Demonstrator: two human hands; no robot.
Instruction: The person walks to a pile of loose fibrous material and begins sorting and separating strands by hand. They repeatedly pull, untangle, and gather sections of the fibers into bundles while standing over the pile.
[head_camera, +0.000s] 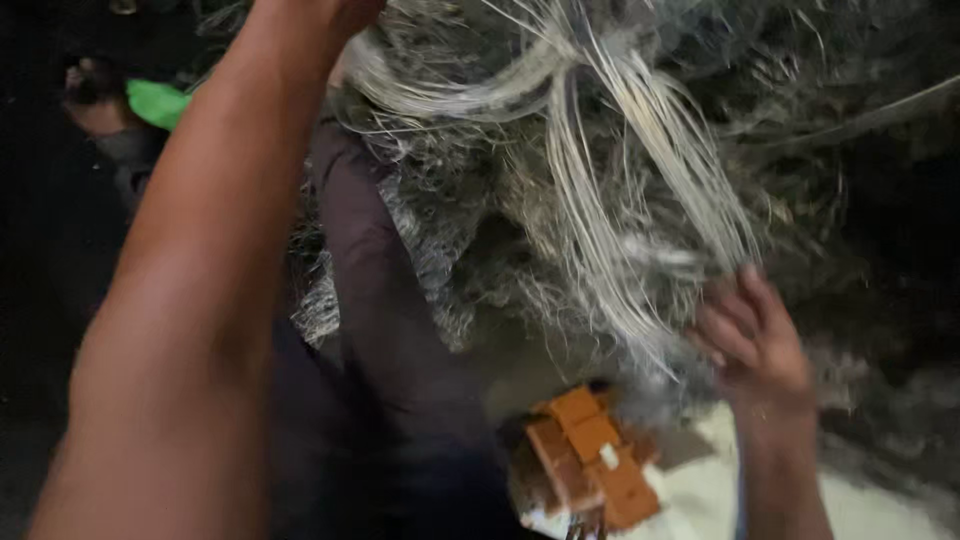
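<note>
Both hands (750, 340) seemingly grip tangled fishing net (600, 170); orange blocks (590, 460) lie below.

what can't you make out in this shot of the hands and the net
- Left hand: cut off by the top edge of the head view, so its grip is hidden.
- Right hand: motion-blurred; whether its fingers pinch the pale strands is unclear.
- Fishing net: mesh smeared by blur.
- Orange blocks: too blurred to identify.
</note>
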